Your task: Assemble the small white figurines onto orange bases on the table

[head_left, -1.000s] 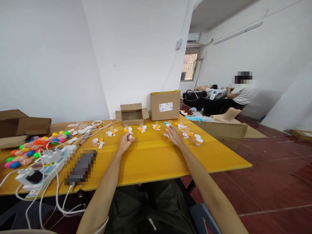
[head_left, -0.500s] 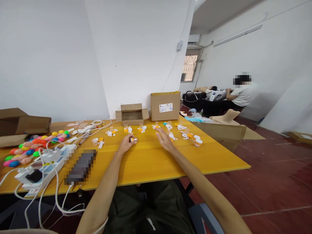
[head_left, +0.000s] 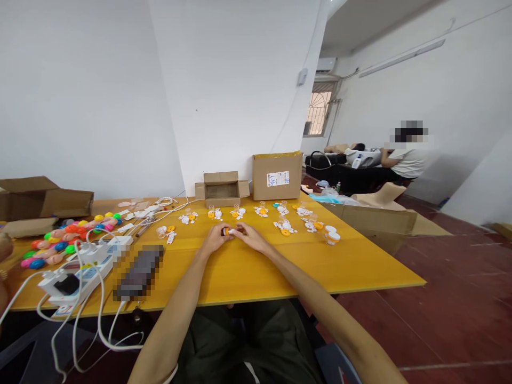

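Note:
Over the middle of the yellow table, my left hand [head_left: 216,238] is closed around a small clear cup [head_left: 226,231] with orange and white pieces showing in it. My right hand [head_left: 249,237] meets it from the right, fingertips pinched together at the cup. Whatever those fingertips hold is too small and too covered to name. Beyond both hands, little groups of white and orange plastic parts [head_left: 238,213] lie in a row, several with a clear cup beside them. Two stacked-looking tubs with white lids [head_left: 332,236] stand to the right.
A small open carton [head_left: 221,191] and a taped carton [head_left: 277,177] stand at the back. On the left are a power strip [head_left: 90,274] with cables, a phone [head_left: 139,271] and colourful toy pieces [head_left: 64,240]. Another person [head_left: 408,154] sits far right.
My right hand has come back from the group of parts at the back, moving left and nearer, and now touches the cup in my left hand. The view has shifted slightly.

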### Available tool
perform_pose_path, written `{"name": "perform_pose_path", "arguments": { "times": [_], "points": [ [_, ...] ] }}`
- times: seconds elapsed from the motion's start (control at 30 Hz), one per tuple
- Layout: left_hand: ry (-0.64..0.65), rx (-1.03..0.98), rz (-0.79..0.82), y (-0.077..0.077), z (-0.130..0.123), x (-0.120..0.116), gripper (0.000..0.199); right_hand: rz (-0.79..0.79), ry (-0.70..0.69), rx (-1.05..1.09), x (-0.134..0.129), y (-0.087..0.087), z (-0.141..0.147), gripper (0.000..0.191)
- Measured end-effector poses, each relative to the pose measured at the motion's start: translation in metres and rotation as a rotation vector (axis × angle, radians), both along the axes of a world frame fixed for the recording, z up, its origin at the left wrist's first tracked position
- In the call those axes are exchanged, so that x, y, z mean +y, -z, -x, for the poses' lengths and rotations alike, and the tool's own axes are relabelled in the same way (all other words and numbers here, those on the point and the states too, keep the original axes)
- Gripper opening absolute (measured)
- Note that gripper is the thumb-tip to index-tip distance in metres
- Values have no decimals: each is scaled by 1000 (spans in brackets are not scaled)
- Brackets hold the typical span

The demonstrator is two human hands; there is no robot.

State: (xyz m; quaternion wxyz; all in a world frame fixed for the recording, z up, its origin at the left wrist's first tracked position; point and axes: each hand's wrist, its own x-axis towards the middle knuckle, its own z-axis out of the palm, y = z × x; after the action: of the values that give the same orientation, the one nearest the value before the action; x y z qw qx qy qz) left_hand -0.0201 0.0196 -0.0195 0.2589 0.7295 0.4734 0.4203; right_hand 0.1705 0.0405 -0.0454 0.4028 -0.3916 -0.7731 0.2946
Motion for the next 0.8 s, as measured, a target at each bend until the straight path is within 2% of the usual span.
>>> {"name": "perform_pose_path", "arguments": {
  "times": [0.13, 0.33, 0.53, 0.7, 0.8],
  "points": [
    [-9, -16, 30, 6, -1, 1, 28, 67, 19, 97, 11, -2, 24, 19],
    [46, -165, 90, 15, 0, 11, 34, 102, 60, 205, 13, 3, 25, 28],
    [94, -246, 160, 11, -1, 10, 26, 51, 91, 113, 3, -6, 23, 26],
    [97, -242, 179, 4, 2, 5, 31, 0, -5, 112, 0, -10, 22, 14],
    [89, -249, 179, 3, 4, 4, 33, -23, -78, 157, -1, -10, 23, 16]
  ]
}}
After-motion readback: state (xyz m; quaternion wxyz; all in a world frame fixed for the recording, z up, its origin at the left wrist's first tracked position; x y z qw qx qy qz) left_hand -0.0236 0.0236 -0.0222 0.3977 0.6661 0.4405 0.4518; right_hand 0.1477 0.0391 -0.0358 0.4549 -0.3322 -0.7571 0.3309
